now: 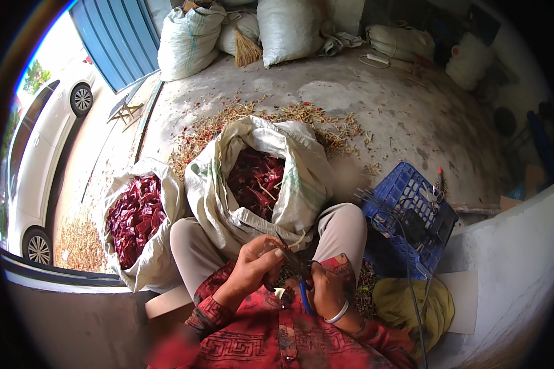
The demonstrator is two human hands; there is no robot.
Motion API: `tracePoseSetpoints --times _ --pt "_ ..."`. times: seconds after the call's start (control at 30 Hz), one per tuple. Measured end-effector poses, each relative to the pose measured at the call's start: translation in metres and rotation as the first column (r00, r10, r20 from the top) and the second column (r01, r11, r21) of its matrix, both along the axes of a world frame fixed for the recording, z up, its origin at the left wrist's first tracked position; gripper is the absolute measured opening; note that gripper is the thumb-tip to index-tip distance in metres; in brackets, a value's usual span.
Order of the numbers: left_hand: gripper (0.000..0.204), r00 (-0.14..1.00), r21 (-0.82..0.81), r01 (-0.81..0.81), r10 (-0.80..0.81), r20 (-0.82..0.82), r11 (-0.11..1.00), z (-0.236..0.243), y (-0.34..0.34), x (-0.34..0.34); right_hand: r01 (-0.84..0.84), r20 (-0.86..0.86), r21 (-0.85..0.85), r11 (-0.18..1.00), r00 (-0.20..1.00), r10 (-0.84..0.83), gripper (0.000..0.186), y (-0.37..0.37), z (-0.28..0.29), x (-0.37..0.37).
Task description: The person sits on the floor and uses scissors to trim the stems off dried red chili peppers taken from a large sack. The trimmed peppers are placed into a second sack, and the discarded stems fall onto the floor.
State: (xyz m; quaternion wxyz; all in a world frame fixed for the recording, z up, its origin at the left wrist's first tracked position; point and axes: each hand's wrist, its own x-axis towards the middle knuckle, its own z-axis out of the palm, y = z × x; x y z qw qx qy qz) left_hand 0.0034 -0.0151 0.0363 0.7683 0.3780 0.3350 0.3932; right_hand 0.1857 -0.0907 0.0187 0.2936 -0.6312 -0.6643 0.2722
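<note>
My right hand [327,288] is wrapped round a pair of scissors with blue handles [305,299]. Their dark blades point up and left, toward my left hand [257,265]. The fingers of that hand are closed in a pinch on what looks like a dried red chilli, mostly hidden by the fingers. Just beyond my hands, between my knees, stands an open white woven sack [314,169] with dried red chillies [252,190] and pale stems inside. To its left a smaller open sack [173,184] is filled with dark red chilli pieces [135,218].
Cut stems and chilli bits [326,126] litter the concrete floor behind the sack. A blue plastic crate [385,190] with cables and a dark device stands at right, near a yellow-green cloth bag [406,307]. Full white sacks [289,31] and a broom [246,50] are at the back.
</note>
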Motion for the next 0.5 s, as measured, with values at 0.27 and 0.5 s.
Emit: tracePoseSetpoints --times 0.27,0.5 --pt "0.025 0.999 0.047 0.045 -0.046 0.023 0.998 0.012 0.006 0.007 -0.09 -0.554 -0.059 0.994 0.832 0.043 0.033 0.001 -0.023 0.005" --pt "0.044 0.991 0.203 0.042 -0.015 -0.133 0.978 0.02 0.013 -0.013 -0.074 -0.385 -0.004 0.997 0.921 0.067 0.036 0.008 -0.029 0.002"
